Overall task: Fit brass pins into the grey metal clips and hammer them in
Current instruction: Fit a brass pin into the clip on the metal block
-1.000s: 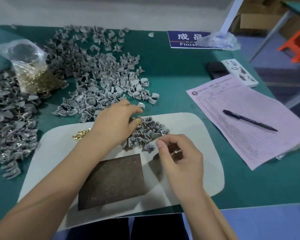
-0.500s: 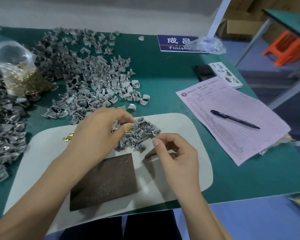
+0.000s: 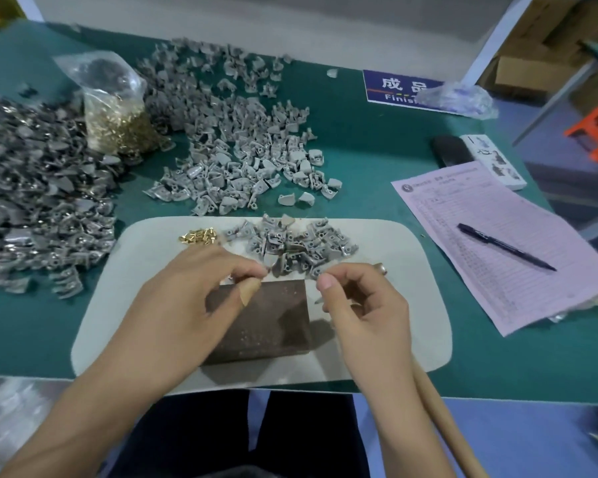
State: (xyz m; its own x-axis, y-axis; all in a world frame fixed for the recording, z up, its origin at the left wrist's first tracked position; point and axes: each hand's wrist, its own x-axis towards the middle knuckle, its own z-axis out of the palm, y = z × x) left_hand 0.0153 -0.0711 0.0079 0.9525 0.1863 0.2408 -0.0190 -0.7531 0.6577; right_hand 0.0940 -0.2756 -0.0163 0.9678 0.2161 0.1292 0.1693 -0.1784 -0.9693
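Head view: left hand [image 3: 201,298] fingers pinched at a grey clip [image 3: 273,262] by the small pile on the white mat [image 3: 394,257]; right hand [image 3: 356,305] curled round hammer handle [image 3: 442,419]. Brass pins [image 3: 198,235] lie nr pile. Seat pin straight over dark block [image 3: 266,319] before tapping. Green table [image 3: 377,157], paperwork w/ pen [image 3: 504,246] right.

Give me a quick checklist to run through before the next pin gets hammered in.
1. Loose brass pins within reach on the white mat: ok.
2. Grey clips piled on the mat behind the block: ok.
3. Brown striking block bare in its middle: ok.
4. Left hand pinching a part at the block's far edge: ok; which part, cannot tell.
5. Right hand holding a pin: cannot tell.
6. Hammer handle under the right forearm: ok; grip, cannot tell.
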